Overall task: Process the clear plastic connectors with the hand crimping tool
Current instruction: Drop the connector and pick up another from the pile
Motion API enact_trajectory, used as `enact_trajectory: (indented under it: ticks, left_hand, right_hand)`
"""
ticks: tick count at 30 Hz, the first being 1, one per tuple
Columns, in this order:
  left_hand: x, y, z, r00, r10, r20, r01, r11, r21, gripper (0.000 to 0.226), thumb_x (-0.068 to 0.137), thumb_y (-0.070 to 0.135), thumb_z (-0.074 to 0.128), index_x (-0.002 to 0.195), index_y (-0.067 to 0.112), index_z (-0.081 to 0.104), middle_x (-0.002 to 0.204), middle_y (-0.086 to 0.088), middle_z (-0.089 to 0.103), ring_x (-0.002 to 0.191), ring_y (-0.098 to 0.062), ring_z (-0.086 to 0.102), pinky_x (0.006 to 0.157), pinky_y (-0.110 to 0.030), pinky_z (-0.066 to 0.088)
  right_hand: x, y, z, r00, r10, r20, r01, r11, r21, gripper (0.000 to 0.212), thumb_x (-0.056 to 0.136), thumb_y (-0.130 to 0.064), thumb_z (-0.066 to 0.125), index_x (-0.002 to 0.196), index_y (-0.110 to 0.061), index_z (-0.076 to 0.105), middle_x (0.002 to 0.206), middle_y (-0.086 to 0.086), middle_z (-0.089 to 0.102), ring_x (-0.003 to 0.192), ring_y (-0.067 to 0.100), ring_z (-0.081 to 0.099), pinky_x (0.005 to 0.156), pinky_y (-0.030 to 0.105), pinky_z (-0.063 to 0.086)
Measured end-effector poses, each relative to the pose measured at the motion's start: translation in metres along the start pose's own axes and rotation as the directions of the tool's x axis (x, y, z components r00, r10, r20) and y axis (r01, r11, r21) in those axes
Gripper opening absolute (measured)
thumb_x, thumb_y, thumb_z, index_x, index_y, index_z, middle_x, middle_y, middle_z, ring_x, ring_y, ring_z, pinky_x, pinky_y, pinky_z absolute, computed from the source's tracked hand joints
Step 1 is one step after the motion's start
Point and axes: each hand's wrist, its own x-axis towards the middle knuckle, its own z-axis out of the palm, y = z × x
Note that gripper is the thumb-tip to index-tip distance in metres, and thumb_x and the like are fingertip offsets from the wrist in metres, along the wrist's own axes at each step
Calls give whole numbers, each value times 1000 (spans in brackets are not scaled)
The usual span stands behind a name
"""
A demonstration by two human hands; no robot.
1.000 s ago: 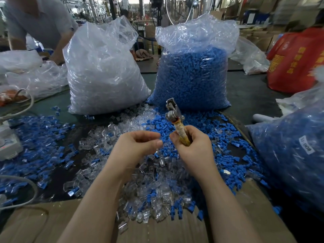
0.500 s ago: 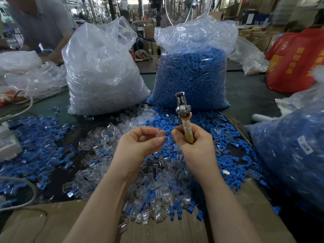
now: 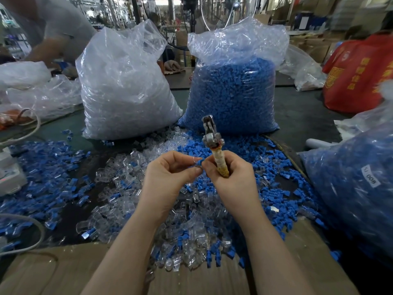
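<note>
My right hand (image 3: 230, 177) is wrapped round the taped handle of the hand crimping tool (image 3: 214, 145), long axis upright at frame centre, metal head pointing up and away. My left hand (image 3: 168, 177) pinches a clear plastic connector (image 3: 197, 163) with a blue plug, touching my right fingertips, just below-left of the head. Loose connector pile (image 3: 191, 220) underneath. Next, I reckon, lift it to the head

I count two bare hands, my left hand (image 3: 170, 177) and right hand (image 3: 231, 179), and one metal-headed crimping tool with a wrapped tan handle (image 3: 214, 150) rising above my right fingers. Beyond the fingertips stand two big clear plastic sacks: one of clear pieces (image 3: 125, 86), one of blue pieces (image 3: 231, 94). Loose clear plastic connectors (image 3: 191, 220) below my fingers are too many to count.
</note>
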Motion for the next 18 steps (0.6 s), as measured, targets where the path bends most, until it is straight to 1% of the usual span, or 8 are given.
enact_trajectory:
  ticks: [4, 7, 9, 13, 16, 18]
  left_hand:
    - [0, 0, 1, 1000, 5, -7, -5, 1000, 21, 18, 74, -1, 78, 89, 7, 69, 89, -5, 76, 83, -15, 72, 72, -22, 57]
    - [0, 1, 2, 1000, -7, -30, 8, 999, 38, 20, 73, 3, 80, 89, 9, 70, 88, -4, 76, 82, -15, 73, 77, -25, 59]
    - [0, 1, 2, 999, -11, -37, 13, 999, 36, 20, 71, 5, 81, 88, 11, 71, 87, -2, 76, 81, -14, 73, 77, -25, 59]
    - [0, 1, 2, 999, -2, -39, 4, 998, 62, 20, 71, 10, 82, 88, 13, 71, 88, -2, 75, 82, -15, 72, 78, -27, 59]
    - [-1, 2, 1, 1000, 8, -27, -6, 998, 57, 27, 63, 21, 81, 87, 11, 72, 86, -2, 76, 82, -14, 73, 76, -24, 59]
    - [-1, 3, 2, 1000, 13, -28, -12, 999, 40, 28, 61, 21, 80, 86, 10, 72, 84, -2, 76, 79, -12, 73, 72, -20, 57]
  right_hand:
    - [0, 0, 0, 1000, 5, 10, -4, 1000, -8, 15, 90, -22, 70, 83, -10, 64, 58, -9, 50, 52, 4, 40, 49, 17, 37]
    - [1, 1, 0, 1000, 18, -13, -18, 1000, -23, 15, 90, -22, 70, 83, -10, 64, 57, -8, 49, 51, 4, 39, 48, 18, 36]
    - [1, 1, 0, 999, 24, -30, -25, 999, -39, 17, 91, -22, 70, 83, -9, 64, 57, -7, 48, 51, 5, 39, 48, 21, 36]
    - [1, 1, 1, 999, 25, -33, -26, 998, -48, 16, 91, -21, 70, 81, -10, 63, 55, -11, 48, 50, 4, 39, 47, 20, 35]
    - [1, 1, 1, 999, 24, -29, -25, 998, -49, 16, 91, -21, 69, 81, -11, 63, 56, -11, 50, 50, 3, 39, 47, 19, 36]
    - [0, 1, 0, 1000, 18, -25, -19, 998, -52, 15, 91, -21, 69, 81, -10, 63, 56, -11, 49, 50, 3, 39, 47, 19, 36]
